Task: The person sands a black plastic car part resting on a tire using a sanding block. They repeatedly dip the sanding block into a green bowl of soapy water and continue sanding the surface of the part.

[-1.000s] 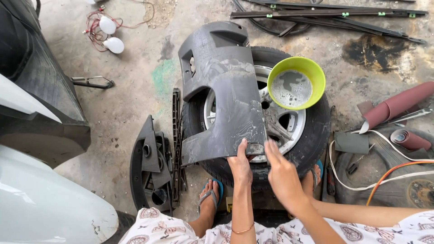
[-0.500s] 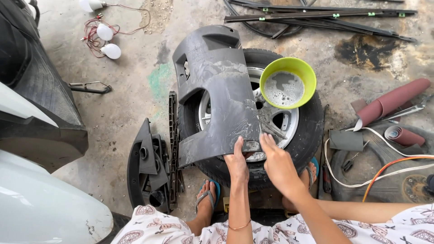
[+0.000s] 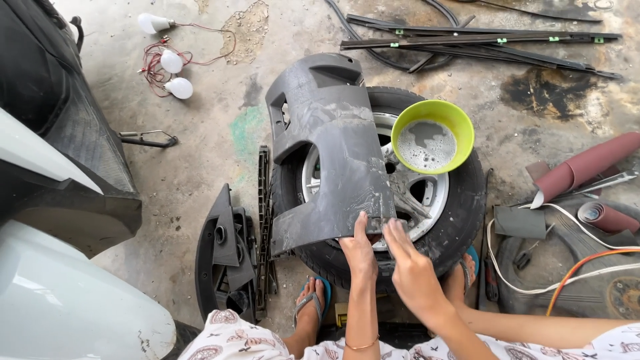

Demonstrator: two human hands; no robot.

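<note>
A grey plastic bumper panel (image 3: 333,153) lies across a car wheel (image 3: 460,213) that rests flat on the concrete floor. My left hand (image 3: 360,250) presses on the panel's near edge, thumb and fingers gripping it. Just to its right, my right hand (image 3: 410,267) touches the same near corner with fingers bent; whether it holds something small is hidden. A lime-green bowl (image 3: 433,137) of soapy water sits on the wheel's rim, to the right of the panel.
Black trim pieces (image 3: 230,260) lie left of the wheel. Rolls of reddish sandpaper (image 3: 587,167), a grey sheet (image 3: 520,221) and cables (image 3: 573,267) are at the right. Bulbs on red wire (image 3: 170,63) and long black strips (image 3: 480,43) lie farther off. A car body (image 3: 53,200) fills the left.
Both hands stay on the panel's near edge with only slight shifts. The view has moved a little, so the wheel and bowl sit lower in the frame.
</note>
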